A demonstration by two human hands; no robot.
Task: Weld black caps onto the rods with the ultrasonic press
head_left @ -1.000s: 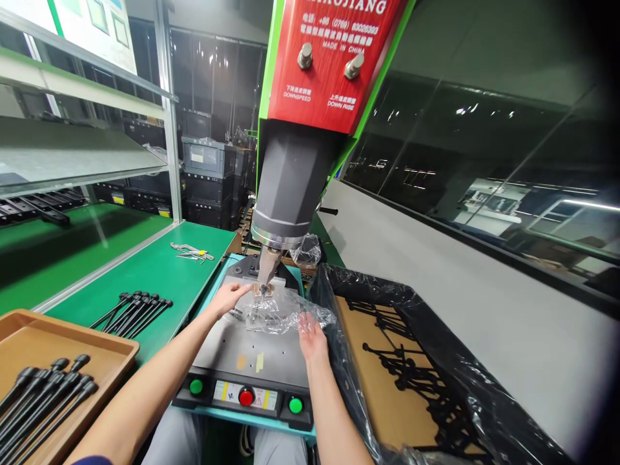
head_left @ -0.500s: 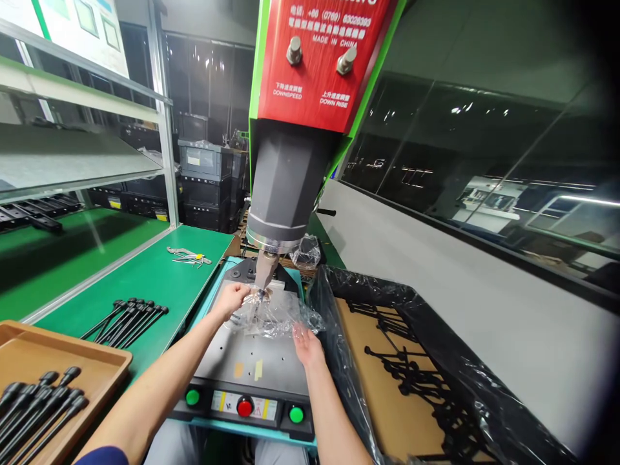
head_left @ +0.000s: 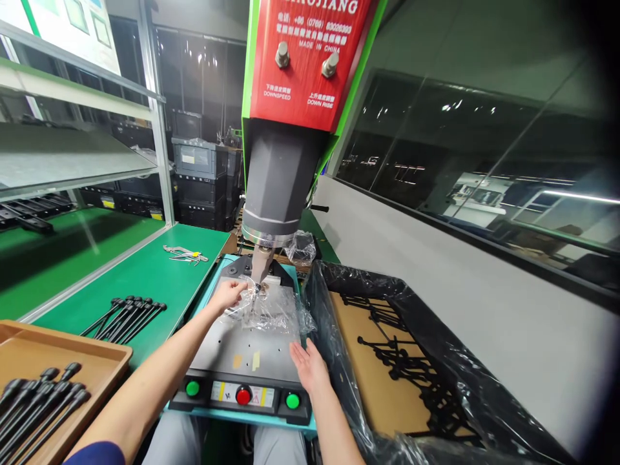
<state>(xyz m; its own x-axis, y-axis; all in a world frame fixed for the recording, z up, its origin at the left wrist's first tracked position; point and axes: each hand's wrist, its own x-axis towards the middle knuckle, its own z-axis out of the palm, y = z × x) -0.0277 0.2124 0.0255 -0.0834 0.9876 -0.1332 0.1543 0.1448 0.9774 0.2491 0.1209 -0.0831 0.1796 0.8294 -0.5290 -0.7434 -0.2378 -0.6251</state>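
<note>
A crumpled sheet of clear plastic film [head_left: 271, 313] lies over the grey metal plate [head_left: 227, 352] of the press, around the fixture. My left hand [head_left: 230, 296] is closed at the film's left edge, its fingertips pinching it beside the press's metal tip [head_left: 261, 263]. A small dark piece shows under that tip, partly veiled by the film. Nearer me, on the right, my right hand [head_left: 310, 367] has its fingers stretched out and holds nothing. It hovers by the plate's right edge, above the right green button [head_left: 292, 401].
A red button [head_left: 243, 395] and left green button [head_left: 192, 388] line the press's front. Black knobbed rods [head_left: 133, 316] lie on the green table; more fill a brown tray [head_left: 113, 354]. Pliers [head_left: 179, 252] lie farther back. A plastic-lined box [head_left: 356, 387] with black parts stands right.
My right hand has come away from the film and moved back toward me, fingers spreading. The left hand stays at the film's left edge. The view has shifted slightly.
</note>
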